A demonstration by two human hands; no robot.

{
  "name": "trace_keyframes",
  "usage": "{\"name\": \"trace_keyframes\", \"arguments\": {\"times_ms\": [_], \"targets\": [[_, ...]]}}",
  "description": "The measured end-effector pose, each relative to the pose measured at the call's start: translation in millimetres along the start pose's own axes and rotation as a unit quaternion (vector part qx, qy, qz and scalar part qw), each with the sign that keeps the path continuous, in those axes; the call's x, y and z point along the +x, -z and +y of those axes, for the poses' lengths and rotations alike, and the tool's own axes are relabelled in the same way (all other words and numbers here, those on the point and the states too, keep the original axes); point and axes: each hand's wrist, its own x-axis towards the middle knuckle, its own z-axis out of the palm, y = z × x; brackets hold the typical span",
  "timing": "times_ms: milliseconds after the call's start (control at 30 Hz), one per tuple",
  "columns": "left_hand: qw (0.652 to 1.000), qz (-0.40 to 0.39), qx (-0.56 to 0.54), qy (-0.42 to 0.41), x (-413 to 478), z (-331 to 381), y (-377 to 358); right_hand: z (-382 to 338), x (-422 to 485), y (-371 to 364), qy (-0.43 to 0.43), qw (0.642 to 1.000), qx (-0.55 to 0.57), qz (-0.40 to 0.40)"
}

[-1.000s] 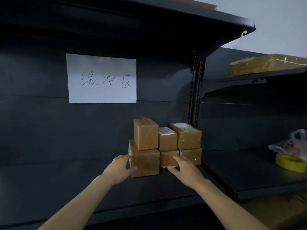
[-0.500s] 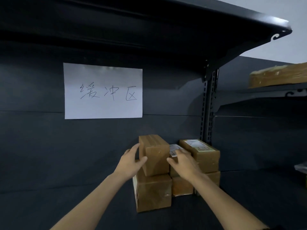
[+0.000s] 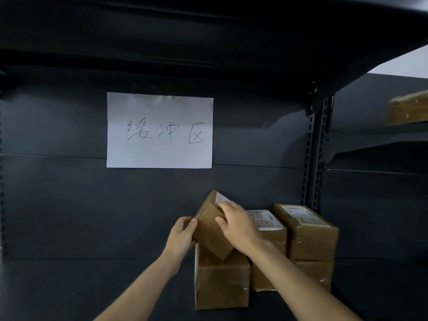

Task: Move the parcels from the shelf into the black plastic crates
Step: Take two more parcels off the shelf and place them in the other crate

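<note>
The tilted parcel (image 3: 212,230) sits in both your hands, tipped to the right above the stack at the back of the dark shelf (image 3: 92,286); whether its lowest corner touches the large parcel (image 3: 221,283) beneath it, you cannot tell. A white label (image 3: 221,198) shows on its upper right face, but your fingers cover most of it and the print cannot be read.

Your left hand (image 3: 181,235) is half closed on the parcel's left edge, fingertips curled onto the near face and the thumb side turned toward you. Your right hand (image 3: 237,224) lies over the top right face, fingers spread and bent down across the label, palm pressed on the cardboard — so both hands have hold of this one parcel. Both forearms rise bare from the bottom of the view, and the right one crosses in front of the middle column of parcels.

That forearm hides much of the middle parcel (image 3: 268,224), whose labelled top shows just right of your wrist; the one under it is only partly visible. Farther right, the right parcel (image 3: 308,232) rests on a lower parcel (image 3: 315,272), its own label too small to read.

On the back panel above hangs a white paper sign (image 3: 159,130) with three handwritten characters. The slotted upright (image 3: 316,154) stands right of the stack, and beyond it a brown package (image 3: 410,107) on a higher shelf is cut off by the frame edge and blurred.
</note>
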Motion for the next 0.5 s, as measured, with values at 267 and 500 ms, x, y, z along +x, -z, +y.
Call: {"name": "trace_keyframes", "arguments": {"times_ms": [267,500], "targets": [[0.997,0.039,0.000,0.064,-4,-12,17,-14,-2,-19,0.091,0.995,-0.042,-0.024],[0.992,0.071,-0.022,0.097,4,2,15,4,-19,-13,-0.131,0.976,0.159,0.069]]}}
